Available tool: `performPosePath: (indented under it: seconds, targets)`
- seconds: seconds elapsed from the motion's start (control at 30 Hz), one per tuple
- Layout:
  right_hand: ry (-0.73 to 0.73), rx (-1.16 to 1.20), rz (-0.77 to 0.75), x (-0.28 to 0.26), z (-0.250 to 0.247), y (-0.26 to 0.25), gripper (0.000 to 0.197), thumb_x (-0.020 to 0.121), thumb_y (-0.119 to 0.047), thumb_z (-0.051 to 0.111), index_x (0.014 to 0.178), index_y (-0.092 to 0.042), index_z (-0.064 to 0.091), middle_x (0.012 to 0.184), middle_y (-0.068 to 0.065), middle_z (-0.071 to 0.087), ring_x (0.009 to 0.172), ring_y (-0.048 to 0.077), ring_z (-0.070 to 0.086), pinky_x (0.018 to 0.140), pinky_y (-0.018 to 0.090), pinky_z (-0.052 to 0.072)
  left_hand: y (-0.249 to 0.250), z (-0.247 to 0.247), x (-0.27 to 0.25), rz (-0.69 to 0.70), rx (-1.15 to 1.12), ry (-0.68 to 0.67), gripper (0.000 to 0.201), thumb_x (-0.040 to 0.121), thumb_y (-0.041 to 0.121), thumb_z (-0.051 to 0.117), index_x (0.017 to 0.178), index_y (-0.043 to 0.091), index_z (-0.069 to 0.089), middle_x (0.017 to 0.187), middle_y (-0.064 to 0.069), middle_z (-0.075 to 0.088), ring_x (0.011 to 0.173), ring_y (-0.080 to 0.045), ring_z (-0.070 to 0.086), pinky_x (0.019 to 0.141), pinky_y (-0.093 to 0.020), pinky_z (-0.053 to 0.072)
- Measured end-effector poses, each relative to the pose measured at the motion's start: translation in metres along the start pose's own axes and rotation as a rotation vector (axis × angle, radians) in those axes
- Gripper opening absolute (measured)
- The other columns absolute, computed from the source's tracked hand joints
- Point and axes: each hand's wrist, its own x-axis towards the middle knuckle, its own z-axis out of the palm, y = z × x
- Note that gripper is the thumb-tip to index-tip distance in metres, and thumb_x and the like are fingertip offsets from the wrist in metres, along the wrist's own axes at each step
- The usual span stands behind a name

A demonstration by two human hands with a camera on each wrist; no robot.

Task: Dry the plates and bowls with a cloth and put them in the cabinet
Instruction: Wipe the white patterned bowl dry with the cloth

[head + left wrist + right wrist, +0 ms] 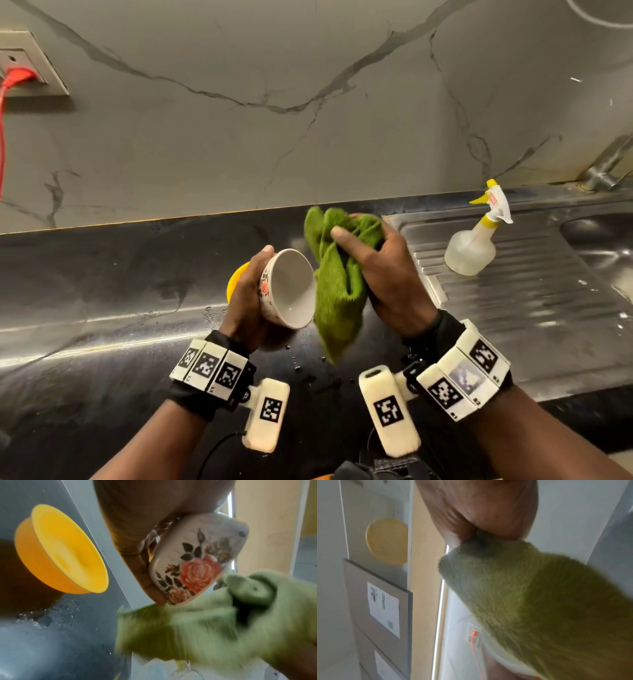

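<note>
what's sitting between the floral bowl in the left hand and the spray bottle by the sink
In the head view, the green cloth and the right hand gripping it lie between the floral bowl and the spray bottle.

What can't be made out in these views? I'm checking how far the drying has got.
- Yellow bowl: head view, mostly hidden behind the left hand.
- Flowered bowl: whether it's dry, too fine to tell.
- Cloth: left wrist view, motion-blurred.
- Right hand: fingertips buried in cloth.
</note>
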Motion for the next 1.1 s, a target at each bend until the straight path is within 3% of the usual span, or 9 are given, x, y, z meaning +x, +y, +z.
performPosePath:
  seconds: [0.17,0.3,0.4,0.5,0.57,0.67,0.9,1.0,1.1]
  targets:
    - [0.136,-0.200,-0.211,-0.008,0.014,0.003,0.020,0.082,-0.023,0.069,0.098,-0.017,0.058,0.089,0.005,0.068,0.082,0.024,0.068,0.077,0.047,0.058,-0.005,0.011,0.001,-0.015,-0.058,-0.068,0.051,0.083,0.049,0.047,0.093,0.002,0.065,0.070,-0.012,0.071,0.057,-0.022,0.069,0.052,-0.024,0.057]
    - [0.143,-0.357,-0.319,-0.022,0.031,0.024,0.016,0.085,-0.021,0.064,0.096,-0.019,0.053,0.087,0.000,0.061,0.077,0.011,0.060,0.070,0.026,0.053,-0.006,0.015,0.003,0.047,-0.134,-0.131,0.059,0.099,0.042,0.035,0.084,0.005,0.078,0.082,-0.016,0.074,0.071,-0.024,0.073,0.060,-0.028,0.059]
    - [-0.062,-0.485,-0.185,-0.027,0.033,0.034,0.016,0.090,-0.018,0.061,0.106,-0.019,0.057,0.100,0.002,0.065,0.090,0.013,0.064,0.080,0.034,0.056,-0.003,0.016,0.001,0.063,-0.135,-0.134,0.061,0.100,0.042,0.033,0.077,0.005,0.076,0.072,-0.013,0.070,0.062,-0.022,0.070,0.057,-0.024,0.057]
    - [-0.307,-0.302,0.084,-0.035,0.031,0.027,0.032,0.095,-0.041,0.052,0.124,-0.030,0.058,0.118,-0.004,0.066,0.107,0.009,0.063,0.095,0.037,0.054,0.000,0.007,0.006,0.105,-0.053,0.003,0.043,0.093,0.045,0.048,0.085,0.006,0.065,0.068,-0.011,0.061,0.058,-0.021,0.062,0.056,-0.024,0.053]
    - [-0.433,-0.416,0.001,-0.042,0.029,0.018,0.046,0.093,-0.051,0.055,0.134,-0.030,0.054,0.122,-0.009,0.061,0.110,-0.005,0.055,0.096,0.024,0.049,0.000,-0.003,0.013,0.182,0.075,0.074,0.036,0.096,0.044,0.051,0.084,0.012,0.063,0.068,-0.006,0.060,0.062,-0.019,0.060,0.060,-0.027,0.050]
    - [-0.578,-0.657,-0.228,-0.046,0.023,0.016,0.075,0.079,-0.037,0.080,0.143,-0.017,0.046,0.126,-0.008,0.056,0.106,-0.019,0.046,0.093,0.003,0.037,0.003,-0.010,0.015,0.167,0.058,0.036,0.038,0.095,0.045,0.049,0.077,0.014,0.059,0.062,-0.005,0.058,0.059,-0.019,0.057,0.061,-0.030,0.046]
    - [-0.597,-0.537,-0.175,-0.023,0.011,0.021,0.052,0.079,-0.001,0.064,0.130,-0.010,0.061,0.121,0.003,0.068,0.110,0.011,0.063,0.098,0.032,0.051,-0.004,0.001,0.001,0.205,0.051,-0.046,0.054,0.103,0.036,0.032,0.066,0.009,0.062,0.053,-0.005,0.057,0.046,-0.014,0.058,0.046,-0.018,0.045]
    - [-0.616,-0.383,-0.037,-0.020,0.010,0.016,0.035,0.088,-0.009,0.063,0.123,-0.012,0.065,0.114,0.008,0.070,0.107,0.021,0.065,0.097,0.045,0.053,-0.005,0.000,0.002,0.400,0.227,-0.025,0.047,0.104,0.022,0.027,0.081,0.008,0.066,0.060,-0.002,0.064,0.054,-0.011,0.063,0.051,-0.018,0.050]
    - [-0.579,-0.237,0.044,-0.021,0.018,0.017,0.028,0.088,-0.025,0.065,0.114,-0.014,0.067,0.109,0.012,0.070,0.106,0.029,0.065,0.096,0.051,0.052,-0.005,-0.014,0.012,0.585,0.394,0.008,0.042,0.095,0.041,0.040,0.102,0.007,0.065,0.081,-0.006,0.072,0.076,-0.019,0.069,0.067,-0.030,0.057]
